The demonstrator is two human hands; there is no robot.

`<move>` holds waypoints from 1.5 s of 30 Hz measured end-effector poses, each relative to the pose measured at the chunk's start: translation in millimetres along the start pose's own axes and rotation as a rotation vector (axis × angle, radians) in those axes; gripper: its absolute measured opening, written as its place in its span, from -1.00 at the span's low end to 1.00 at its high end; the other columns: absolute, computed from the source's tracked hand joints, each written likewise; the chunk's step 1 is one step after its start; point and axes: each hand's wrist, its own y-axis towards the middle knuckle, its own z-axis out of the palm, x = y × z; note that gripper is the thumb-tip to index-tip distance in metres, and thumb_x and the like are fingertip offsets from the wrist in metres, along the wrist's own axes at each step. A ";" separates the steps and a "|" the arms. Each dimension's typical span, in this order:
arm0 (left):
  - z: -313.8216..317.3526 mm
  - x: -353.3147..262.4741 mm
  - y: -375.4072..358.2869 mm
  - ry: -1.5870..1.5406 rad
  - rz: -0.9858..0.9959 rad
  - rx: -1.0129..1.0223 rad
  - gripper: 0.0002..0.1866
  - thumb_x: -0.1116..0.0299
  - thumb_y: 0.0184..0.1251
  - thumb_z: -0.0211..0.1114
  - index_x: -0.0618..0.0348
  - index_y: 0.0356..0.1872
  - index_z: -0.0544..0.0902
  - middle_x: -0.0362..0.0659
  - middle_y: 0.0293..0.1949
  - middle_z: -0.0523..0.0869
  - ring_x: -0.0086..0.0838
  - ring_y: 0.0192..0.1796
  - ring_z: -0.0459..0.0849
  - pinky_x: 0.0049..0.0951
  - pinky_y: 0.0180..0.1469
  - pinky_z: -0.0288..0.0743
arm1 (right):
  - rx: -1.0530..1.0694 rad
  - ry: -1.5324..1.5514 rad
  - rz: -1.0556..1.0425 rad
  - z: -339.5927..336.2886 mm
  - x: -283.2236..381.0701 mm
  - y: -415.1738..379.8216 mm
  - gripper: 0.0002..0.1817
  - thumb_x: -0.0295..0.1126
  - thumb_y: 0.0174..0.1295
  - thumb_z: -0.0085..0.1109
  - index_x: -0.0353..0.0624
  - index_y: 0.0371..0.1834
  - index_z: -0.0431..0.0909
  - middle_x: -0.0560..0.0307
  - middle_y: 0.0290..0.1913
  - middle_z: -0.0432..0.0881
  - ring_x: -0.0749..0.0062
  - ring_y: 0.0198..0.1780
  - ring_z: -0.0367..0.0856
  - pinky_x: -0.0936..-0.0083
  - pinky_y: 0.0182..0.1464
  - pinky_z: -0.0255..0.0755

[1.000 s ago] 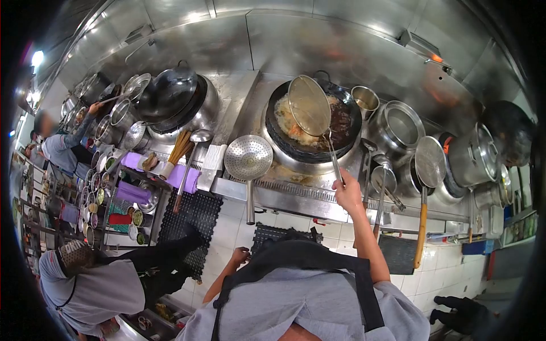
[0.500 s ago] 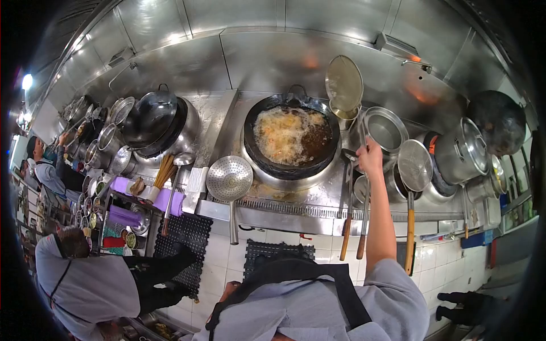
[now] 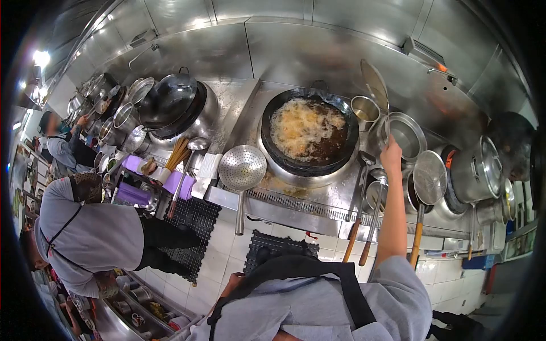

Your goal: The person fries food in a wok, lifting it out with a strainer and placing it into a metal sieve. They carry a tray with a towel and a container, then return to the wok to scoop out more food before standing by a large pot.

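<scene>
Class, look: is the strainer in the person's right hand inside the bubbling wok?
No, the right hand holds the strainer outside the wok, to its right.

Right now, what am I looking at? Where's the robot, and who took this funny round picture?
There's no robot here, just a person using bare hands. The camera sits on the person's head, looking forward and down, so you see the apron below. The right hand grips a mesh strainer by its handle, lifted up to the right of the wok. Pale, frothy food bubbles inside that wok. The left hand is mostly hidden, so I can't tell whether it holds anything. On the steel stove, a scoop full of holes rests in front.
</scene>
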 end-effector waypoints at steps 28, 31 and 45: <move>-34.1 -2.1 14.6 0.139 0.118 -0.005 -0.63 0.27 0.07 0.43 0.38 -0.18 0.73 0.04 -0.21 0.78 -0.32 -0.19 0.74 -0.33 -0.09 0.61 | 0.843 1.423 0.972 6.2 163.5 -99.1 -0.92 -0.57 0.35 -0.05 -0.33 -0.25 0.45 0.22 -0.53 0.41 0.71 -0.70 0.22 0.68 -0.75 0.05; -30.9 9.9 15.6 0.137 0.032 0.015 -0.62 0.27 0.05 0.43 0.36 -0.15 0.73 0.04 -0.21 0.79 -0.29 -0.16 0.74 -0.32 -0.08 0.60 | 0.881 1.432 0.944 -2.7 158.5 -107.0 -0.89 -0.59 0.35 -0.07 -0.34 -0.13 0.44 0.13 -0.38 0.53 0.70 -0.68 0.25 0.67 -0.73 0.09; -46.7 -125.0 -12.9 0.122 0.013 0.065 -0.67 0.43 0.23 0.23 0.38 -0.01 0.64 -0.02 -0.40 0.74 -0.39 -0.55 0.68 -0.50 -0.58 0.47 | 0.444 0.515 0.278 -10.3 162.1 -128.6 -0.55 -0.57 0.22 0.10 -0.23 0.23 0.51 -0.16 -0.24 0.68 0.20 -0.42 0.62 0.36 -0.28 0.50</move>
